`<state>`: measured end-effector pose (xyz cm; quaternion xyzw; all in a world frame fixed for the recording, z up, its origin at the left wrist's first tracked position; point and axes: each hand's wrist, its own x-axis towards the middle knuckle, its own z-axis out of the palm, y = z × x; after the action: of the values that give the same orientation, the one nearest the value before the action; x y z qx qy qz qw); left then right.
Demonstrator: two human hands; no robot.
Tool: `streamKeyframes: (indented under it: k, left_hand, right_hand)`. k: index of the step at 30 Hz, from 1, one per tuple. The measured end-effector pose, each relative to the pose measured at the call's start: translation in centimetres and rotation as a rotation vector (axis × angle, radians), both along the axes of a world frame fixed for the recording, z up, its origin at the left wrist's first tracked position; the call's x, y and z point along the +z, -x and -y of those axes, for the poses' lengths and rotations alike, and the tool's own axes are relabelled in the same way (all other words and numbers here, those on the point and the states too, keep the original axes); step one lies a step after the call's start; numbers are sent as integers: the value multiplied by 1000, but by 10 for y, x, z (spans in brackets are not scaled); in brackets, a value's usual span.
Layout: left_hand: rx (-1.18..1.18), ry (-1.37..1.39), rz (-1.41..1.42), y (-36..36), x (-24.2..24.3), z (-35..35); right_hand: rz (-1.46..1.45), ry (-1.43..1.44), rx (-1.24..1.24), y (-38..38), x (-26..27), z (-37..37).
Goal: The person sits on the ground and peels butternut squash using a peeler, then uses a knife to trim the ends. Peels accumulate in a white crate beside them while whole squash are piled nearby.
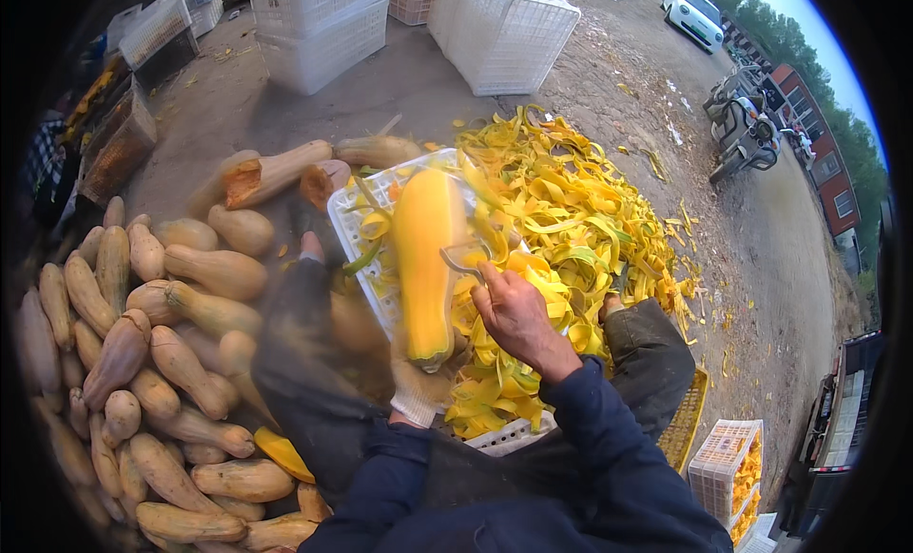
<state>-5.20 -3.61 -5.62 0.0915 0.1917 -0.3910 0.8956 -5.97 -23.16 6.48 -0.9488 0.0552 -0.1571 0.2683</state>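
Observation:
A peeled yellow butternut-type squash (428, 260) lies lengthwise in front of me over a white plastic crate (362, 264). My left hand (421, 378), in a pale knit glove, grips its near stem end. In my bare right hand (517, 314) is a metal-framed peeler (465, 258), its head at the right side of the squash. Yellow and green peel strips (563, 203) are heaped right of the squash and spill beneath my right hand. A few green-edged strips (371, 225) hang over the crate's left side.
Unpeeled squashes (189, 367) are piled at the left, with a broken one (246, 182) beyond. White crates (321, 36) are stacked ahead. Peel-coloured pieces fill a crate (727, 460) at lower right. A motorcycle (745, 136) and a white car (693, 16) are parked farther right.

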Motion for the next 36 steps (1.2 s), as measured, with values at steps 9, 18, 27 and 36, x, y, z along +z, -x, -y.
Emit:
streamKeyframes:
  k: [9,18,27,36]
  left_hand:
    - [47,-8,-134,4,3,2]
    - [60,47,-66,3,-3,7]
    - [26,85,-109,3,-6,5]
    - [54,40,-101,4,0,8]
  right_hand:
    - [-178,15,132,-191,-28,71]
    - [-340,-20,91,96,-6,-77]
    - [-167,-9,-1,-63,0,27]
    - [-129,110,-3,-144,-23,40]
